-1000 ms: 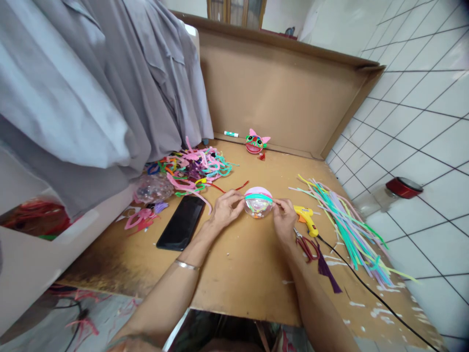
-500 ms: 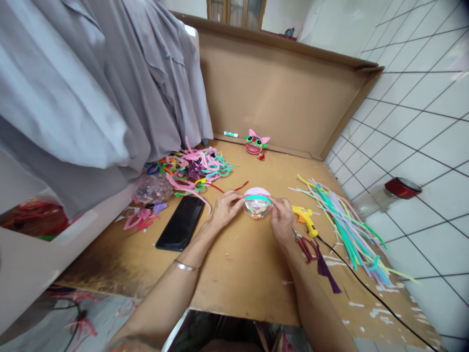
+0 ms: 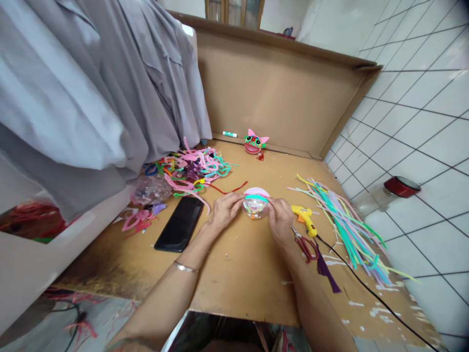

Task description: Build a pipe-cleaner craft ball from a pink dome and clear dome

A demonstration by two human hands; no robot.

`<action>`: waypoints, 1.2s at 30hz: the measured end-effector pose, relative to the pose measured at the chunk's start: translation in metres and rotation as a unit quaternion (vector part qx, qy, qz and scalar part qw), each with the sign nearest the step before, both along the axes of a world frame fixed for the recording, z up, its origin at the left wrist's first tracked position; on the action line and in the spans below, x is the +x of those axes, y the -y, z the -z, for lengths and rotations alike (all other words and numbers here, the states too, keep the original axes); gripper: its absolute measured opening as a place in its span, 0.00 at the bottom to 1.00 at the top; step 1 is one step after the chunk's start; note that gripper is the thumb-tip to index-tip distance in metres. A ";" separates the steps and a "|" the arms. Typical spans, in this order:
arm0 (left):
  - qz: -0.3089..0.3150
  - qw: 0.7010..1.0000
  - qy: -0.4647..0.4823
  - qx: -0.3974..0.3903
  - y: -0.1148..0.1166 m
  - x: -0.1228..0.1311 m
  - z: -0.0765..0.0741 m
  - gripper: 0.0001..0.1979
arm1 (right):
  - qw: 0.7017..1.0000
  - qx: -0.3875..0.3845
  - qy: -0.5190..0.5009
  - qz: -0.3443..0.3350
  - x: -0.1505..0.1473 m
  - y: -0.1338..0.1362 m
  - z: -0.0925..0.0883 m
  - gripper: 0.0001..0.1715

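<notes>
A clear plastic ball (image 3: 255, 208) sits low over the table between my hands, with pale pink fuzzy trim on its top and colored bits showing through below. Across its upper part runs a teal pipe cleaner (image 3: 255, 198). At the ball's left side my left hand (image 3: 224, 212) is closed, thumb and fingers pinching one end of that strip. My right hand (image 3: 280, 220) pinches the other end on the right. The fingertips hide the strip's very ends. Just right of my right hand lie a yellow glue gun (image 3: 307, 219) and red-handled scissors (image 3: 306, 246).
Loose pipe cleaners (image 3: 344, 225) lie at right, beside a purple tassel (image 3: 326, 269) and the glue gun's cord. On the left are a black phone (image 3: 179, 224) and a tangled pipe-cleaner pile (image 3: 198, 164). A finished animal head (image 3: 254, 143) stands before the cardboard wall (image 3: 271, 93).
Both hands keep their pinch at the ball's sides, and my right hand has shifted slightly left. The view has moved a little; the other things lie as before.
</notes>
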State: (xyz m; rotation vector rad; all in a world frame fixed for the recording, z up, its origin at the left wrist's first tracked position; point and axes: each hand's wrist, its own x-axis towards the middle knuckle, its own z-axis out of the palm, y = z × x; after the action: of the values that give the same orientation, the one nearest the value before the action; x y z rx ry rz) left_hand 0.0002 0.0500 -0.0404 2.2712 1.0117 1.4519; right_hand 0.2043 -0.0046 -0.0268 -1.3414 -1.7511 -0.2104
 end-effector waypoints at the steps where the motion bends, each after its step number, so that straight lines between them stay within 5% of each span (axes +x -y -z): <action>1: 0.000 1.000 -0.006 0.004 0.001 0.000 0.000 0.11 | 1.000 0.003 0.009 0.004 0.000 0.000 0.000 0.16; 14: 0.012 0.999 0.041 -0.014 0.005 0.006 -0.009 0.09 | 0.990 0.015 0.129 0.047 -0.005 0.005 -0.005 0.13; 36: 0.027 0.986 0.128 -0.105 0.006 0.010 -0.012 0.04 | 0.995 0.003 0.087 0.049 -0.005 0.000 -0.001 0.13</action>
State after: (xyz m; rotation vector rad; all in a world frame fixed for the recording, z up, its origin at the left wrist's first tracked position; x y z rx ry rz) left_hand 0.0104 0.0445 -0.0286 1.8936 0.9657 1.4901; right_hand 0.1996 -0.0050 -0.0262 -1.4426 -1.8279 -0.3980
